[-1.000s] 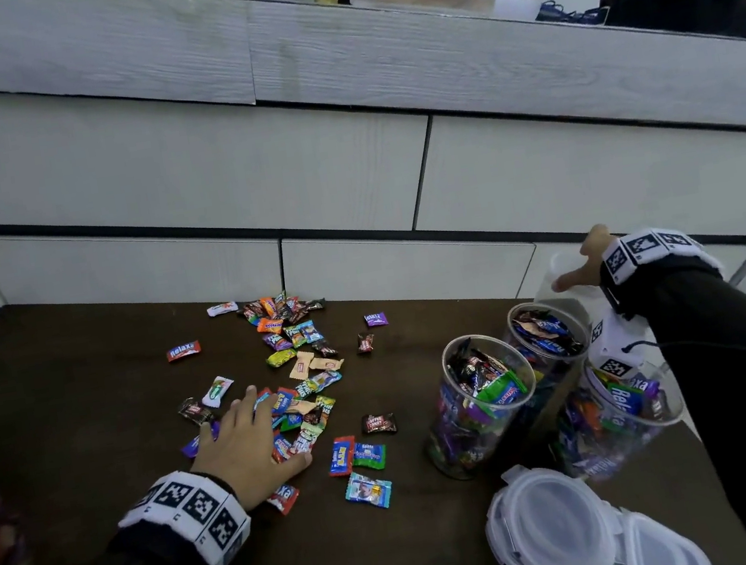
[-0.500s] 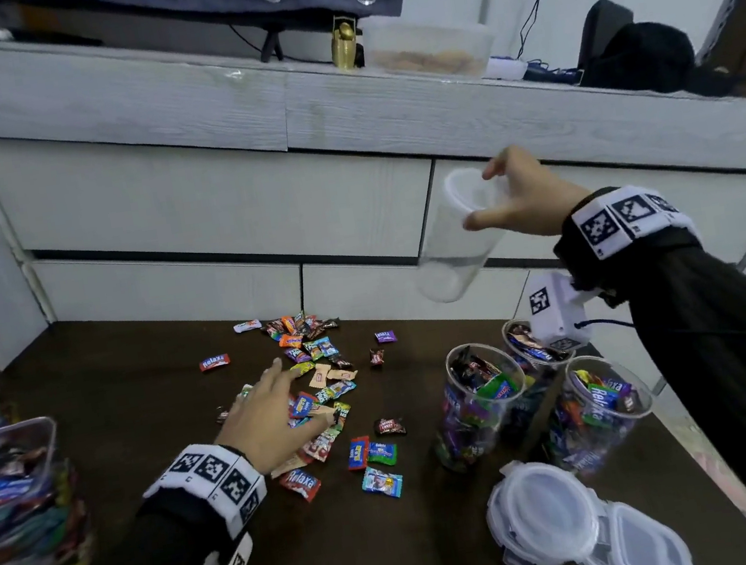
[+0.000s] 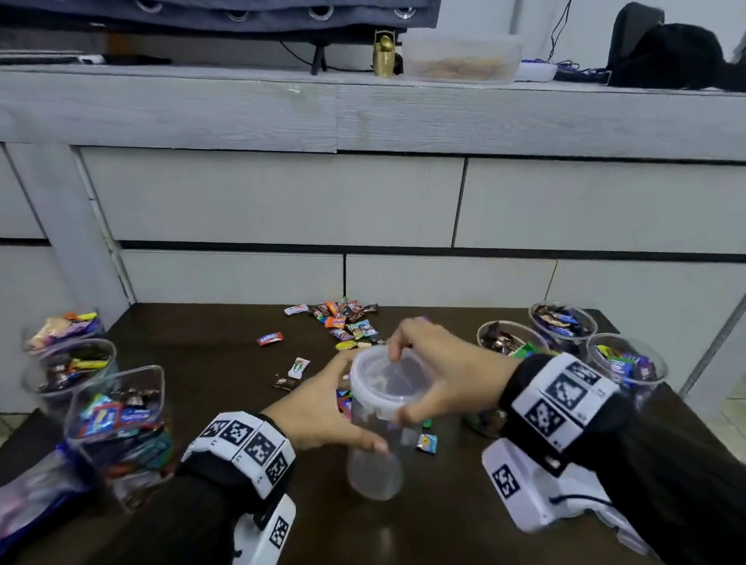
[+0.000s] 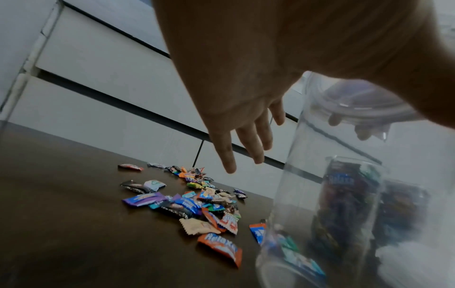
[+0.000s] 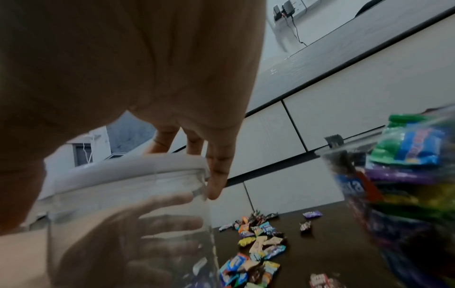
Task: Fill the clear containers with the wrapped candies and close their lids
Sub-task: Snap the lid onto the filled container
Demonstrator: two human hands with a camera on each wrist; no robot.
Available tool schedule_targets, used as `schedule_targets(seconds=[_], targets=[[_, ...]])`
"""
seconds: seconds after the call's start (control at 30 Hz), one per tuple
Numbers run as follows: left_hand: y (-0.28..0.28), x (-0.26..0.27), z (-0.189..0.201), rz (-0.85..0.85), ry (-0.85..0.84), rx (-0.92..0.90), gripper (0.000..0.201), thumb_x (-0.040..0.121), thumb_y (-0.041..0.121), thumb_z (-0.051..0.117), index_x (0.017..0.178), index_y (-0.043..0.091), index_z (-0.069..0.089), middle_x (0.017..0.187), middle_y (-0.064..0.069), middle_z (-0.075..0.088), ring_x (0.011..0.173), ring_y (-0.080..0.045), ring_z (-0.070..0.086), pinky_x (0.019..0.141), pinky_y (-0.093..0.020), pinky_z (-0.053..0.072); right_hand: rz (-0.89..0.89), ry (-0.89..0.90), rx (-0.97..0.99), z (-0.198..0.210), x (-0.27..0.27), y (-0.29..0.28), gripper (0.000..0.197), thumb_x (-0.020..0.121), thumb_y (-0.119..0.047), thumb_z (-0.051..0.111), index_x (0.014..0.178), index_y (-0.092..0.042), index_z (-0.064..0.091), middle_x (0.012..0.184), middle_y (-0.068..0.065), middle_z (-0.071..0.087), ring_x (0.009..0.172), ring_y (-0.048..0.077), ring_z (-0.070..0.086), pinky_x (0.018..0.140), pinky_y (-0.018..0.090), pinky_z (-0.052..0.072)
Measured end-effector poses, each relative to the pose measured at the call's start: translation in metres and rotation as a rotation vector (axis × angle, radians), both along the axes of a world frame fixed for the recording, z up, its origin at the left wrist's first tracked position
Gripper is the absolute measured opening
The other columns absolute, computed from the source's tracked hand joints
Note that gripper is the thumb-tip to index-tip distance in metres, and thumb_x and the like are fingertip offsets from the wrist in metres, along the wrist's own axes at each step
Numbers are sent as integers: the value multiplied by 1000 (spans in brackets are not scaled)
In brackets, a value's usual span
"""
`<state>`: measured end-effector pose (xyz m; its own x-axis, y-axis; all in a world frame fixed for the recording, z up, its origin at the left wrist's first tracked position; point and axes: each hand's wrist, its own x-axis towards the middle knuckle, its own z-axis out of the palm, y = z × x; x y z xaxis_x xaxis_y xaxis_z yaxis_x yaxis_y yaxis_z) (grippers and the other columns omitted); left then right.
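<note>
Dim, soft indoor light; wide-angle edges bend, close surfaces blur.

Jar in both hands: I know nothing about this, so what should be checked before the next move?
1. Left hand holds the jar by its side: ok.
2. Right hand grips the lid at its rim: ok.
3. Jar open for filling: not ok, the lid sits on top.
4. Jar empty: ok, nothing seen inside.
5. Candies within reach: ok, loose pile on the table just beyond.
6. Jar bottom resting on the table: cannot tell.
</note>
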<state>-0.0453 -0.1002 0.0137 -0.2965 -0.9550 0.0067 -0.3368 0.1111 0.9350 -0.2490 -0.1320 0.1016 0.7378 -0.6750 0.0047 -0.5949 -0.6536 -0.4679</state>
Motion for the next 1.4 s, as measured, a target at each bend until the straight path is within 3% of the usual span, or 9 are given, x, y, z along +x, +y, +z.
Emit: schedule_targets(seconds=[0.37, 0.5, 0.6, 0.7, 0.8, 0.9, 1.0, 1.2, 1.4], targets=[[23, -9, -1, -93, 114, 65, 91, 58, -10, 86, 136, 6, 42, 131, -14, 60, 123, -23, 57, 109, -40, 42, 82, -66, 41, -27, 4, 19, 66, 61, -21, 87, 111, -19, 44, 117, 0, 44, 110, 19, 40, 95, 30, 36], [24, -6, 1, -69, 106, 76, 91, 61, -21, 80, 138, 7, 39, 131, -10, 59, 123, -15, 56, 108, -31, 42, 159, -44, -197, -30, -1, 28, 68, 64, -30, 84, 122, -14, 51, 131, 5, 44, 123, 19, 35, 105, 30, 31], [23, -3, 1, -92, 78, 77, 92, 62, -21, 79, 138, 10, 38, 131, -6, 57, 124, -11, 54, 106, -25, 41, 277, 12, -527, -35, -2, 39, 44, 69, -24, 78, 108, -11, 63, 113, 8, 58, 104, 26, 53, 87, 37, 47], [21, -1, -2, -87, 63, 94, 90, 62, -20, 80, 137, 9, 40, 128, -5, 59, 122, -13, 56, 106, -28, 44, 357, -16, -822, -44, -1, 44, 31, 67, -23, 81, 95, -13, 70, 92, 5, 66, 78, 24, 63, 66, 28, 52], [20, -2, -7, -67, 58, 68, 85, 61, -21, 80, 131, 12, 46, 121, 0, 64, 114, -7, 61, 97, -24, 48, 425, 11, -1042, -47, -1, 43, 24, 77, -25, 73, 99, -16, 70, 86, 2, 68, 70, 19, 63, 61, 27, 49], [19, -3, -14, -16, 55, 66, 85, 59, -14, 84, 132, 10, 48, 123, -6, 65, 117, -17, 61, 104, -39, 48, 476, 53, -1168, -48, -3, 42, 19, 94, -17, 44, 109, -14, 56, 85, -2, 68, 66, 16, 61, 58, 27, 47], [19, -3, -21, 64, 62, 27, 87, 52, 3, 88, 131, 12, 51, 123, -5, 66, 118, -18, 62, 106, -44, 45, 524, 24, -1221, -42, -2, 39, 49, 101, -12, 23, 96, -14, 72, 76, -2, 66, 58, 15, 58, 49, 26, 44], [15, -5, -25, 129, 48, -28, 93, 49, 20, 93, 132, 22, 52, 123, 3, 67, 118, -11, 61, 105, -45, 46, 606, 59, -1212, -31, 0, 26, 53, 101, -13, 24, 88, -12, 75, 74, -2, 65, 56, 15, 58, 45, 25, 48], [17, -6, -32, 124, 93, -34, 98, 48, 21, 96, 134, 27, 48, 125, 4, 66, 119, -13, 61, 105, -44, 46, 469, -63, -789, -31, -6, 18, 26, 83, -29, 68, 95, -5, 69, 90, 10, 64, 85, 26, 62, 72, 31, 52]])
